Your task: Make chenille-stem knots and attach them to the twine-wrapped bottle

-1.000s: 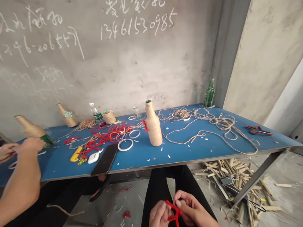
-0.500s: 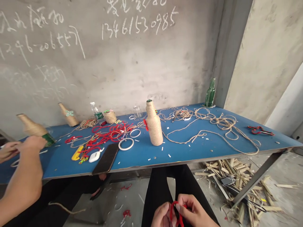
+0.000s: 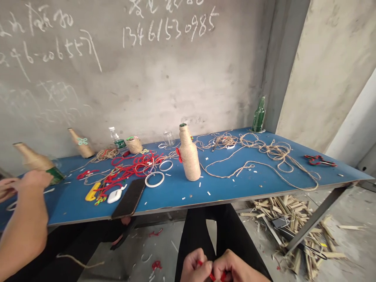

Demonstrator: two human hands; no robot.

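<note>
Red cord (image 3: 212, 277) in wearer's two hands (image 3: 195, 267); three twine-wrapped bottles (image 3: 190, 160).

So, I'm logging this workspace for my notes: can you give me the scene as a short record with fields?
Left hand: pinching red cord, partly hidden
Right hand: closed on the same cord
Hand position: close together over the lap
Table: blue
Centre: upright twine-wrapped bottle, red ornament on it
Left of centre: red tangle, white rings, black phone
Right of centre: loose twine, red-and-black tool
Far right corner: green bottle
Far left: co-worker's hand at a tilted wrapped bottle
</note>
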